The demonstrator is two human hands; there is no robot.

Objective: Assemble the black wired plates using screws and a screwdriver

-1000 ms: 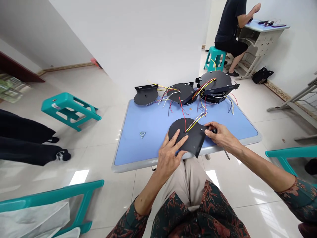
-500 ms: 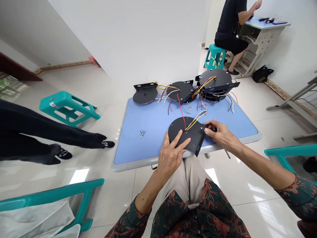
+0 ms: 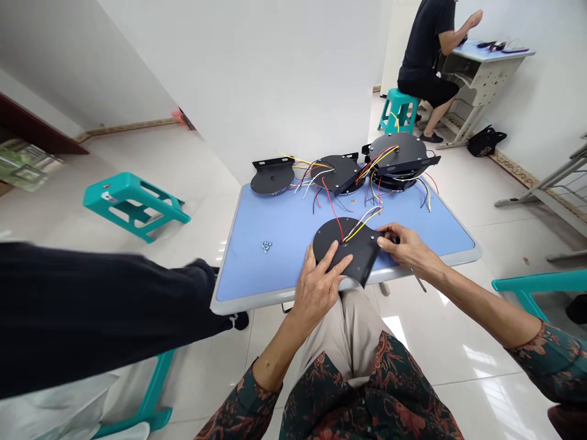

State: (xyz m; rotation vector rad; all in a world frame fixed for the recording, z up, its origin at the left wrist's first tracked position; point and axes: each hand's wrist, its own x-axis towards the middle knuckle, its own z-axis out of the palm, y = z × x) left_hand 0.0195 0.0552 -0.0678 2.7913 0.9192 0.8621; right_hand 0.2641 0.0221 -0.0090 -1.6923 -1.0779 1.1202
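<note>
A round black plate with a bracket (image 3: 353, 249) lies at the near edge of the blue table (image 3: 284, 232), with red, yellow and white wires (image 3: 362, 221) coming from its middle. My left hand (image 3: 318, 284) rests flat on the plate, fingers stretched out. My right hand (image 3: 408, 249) is closed round a dark-handled tool, a screwdriver by its thin shaft (image 3: 418, 282), held at the plate's right corner.
Three more black plates with wires (image 3: 339, 171) lie at the table's far edge. Small nuts (image 3: 265, 246) sit on the left part. Someone's dark-clothed leg (image 3: 105, 311) crosses close on my left. Teal stools (image 3: 132, 205) stand around. Another person sits at a desk (image 3: 486, 61) far right.
The dark-clothed leg on my left has stepped much closer and now fills the lower left. My hands and the plate have hardly moved.
</note>
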